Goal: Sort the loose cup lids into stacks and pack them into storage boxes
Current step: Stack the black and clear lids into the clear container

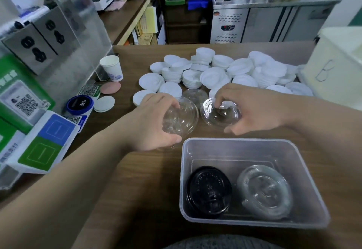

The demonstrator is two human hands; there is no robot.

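Observation:
My left hand (154, 121) grips a stack of clear plastic lids (182, 118) just above the wooden table. My right hand (252, 109) pinches a single clear lid (213, 114) by its centre, right beside that stack. Another clear lid (194, 94) lies just behind them. Many white lids (215, 72), some stacked and some loose, spread across the far half of the table. In front of me stands a clear storage box (242, 146) holding a stack of black lids (208, 189) on the left and a stack of clear lids (264, 192) on the right.
A cream storage box (337, 68) marked with a letter stands at the far right. A paper cup (112, 68), a pink coaster (110, 88), a blue round payment disc (79, 104) and QR-code signs (25, 101) crowd the left side. A metal socket block (39, 40) rises behind them.

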